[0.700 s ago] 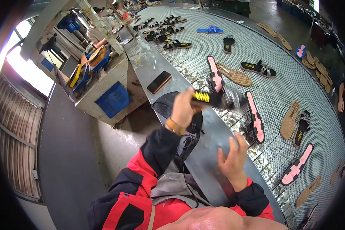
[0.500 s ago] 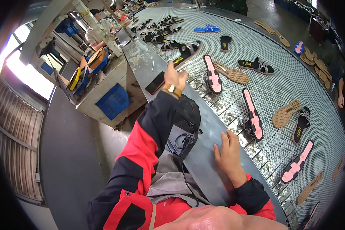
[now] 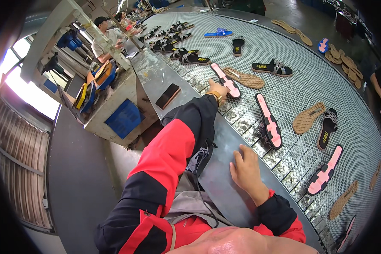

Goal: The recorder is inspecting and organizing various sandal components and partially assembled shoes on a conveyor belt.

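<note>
Head view: left hand lies on a pink sandal, its grip loose, not closed around it; right hand rests flat and empty on the grey surface. A phone lies nearby.

Four pink sandals (one touched), one phone.

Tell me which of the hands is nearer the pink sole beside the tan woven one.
Left. The left hand is stretched out and touching the near end of that pink sole. The right hand rests flat on the metal ledge, well short of it.
</note>
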Demonstrator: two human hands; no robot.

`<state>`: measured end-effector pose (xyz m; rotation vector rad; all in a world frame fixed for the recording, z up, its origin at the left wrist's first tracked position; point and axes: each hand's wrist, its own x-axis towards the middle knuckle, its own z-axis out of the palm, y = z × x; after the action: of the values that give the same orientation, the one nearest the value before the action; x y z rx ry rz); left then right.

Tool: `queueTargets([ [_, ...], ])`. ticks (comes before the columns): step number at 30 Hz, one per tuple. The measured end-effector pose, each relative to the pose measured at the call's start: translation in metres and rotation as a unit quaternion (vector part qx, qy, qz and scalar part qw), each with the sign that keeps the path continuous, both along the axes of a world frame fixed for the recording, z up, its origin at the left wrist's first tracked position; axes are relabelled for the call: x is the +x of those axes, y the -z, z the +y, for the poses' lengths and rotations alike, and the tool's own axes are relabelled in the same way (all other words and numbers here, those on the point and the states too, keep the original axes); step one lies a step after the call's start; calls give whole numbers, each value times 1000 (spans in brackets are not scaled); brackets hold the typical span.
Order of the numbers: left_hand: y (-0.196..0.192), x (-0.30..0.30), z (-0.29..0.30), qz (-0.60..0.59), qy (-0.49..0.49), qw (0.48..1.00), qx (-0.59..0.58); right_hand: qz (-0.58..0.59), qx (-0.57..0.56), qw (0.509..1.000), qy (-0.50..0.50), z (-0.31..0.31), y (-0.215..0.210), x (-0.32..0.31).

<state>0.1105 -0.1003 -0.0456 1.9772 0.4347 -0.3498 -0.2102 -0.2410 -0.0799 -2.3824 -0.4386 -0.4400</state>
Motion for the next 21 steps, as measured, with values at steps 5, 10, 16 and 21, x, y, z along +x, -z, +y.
queueTargets([
  [5,19,9,15,0,-29,998,-52,-4,-16,1000,-7,1,-2,-3],
  [10,16,2,6,-53,-77,988,-127,26,98,995,-17,-3,5,-6],
  [16,-41,-108,18,4,134,899,-417,-124,90,985,78,-45,-83,-1],
  [21,-77,-199,27,30,437,868,-236,-194,-215,946,143,-70,-115,-10],
])
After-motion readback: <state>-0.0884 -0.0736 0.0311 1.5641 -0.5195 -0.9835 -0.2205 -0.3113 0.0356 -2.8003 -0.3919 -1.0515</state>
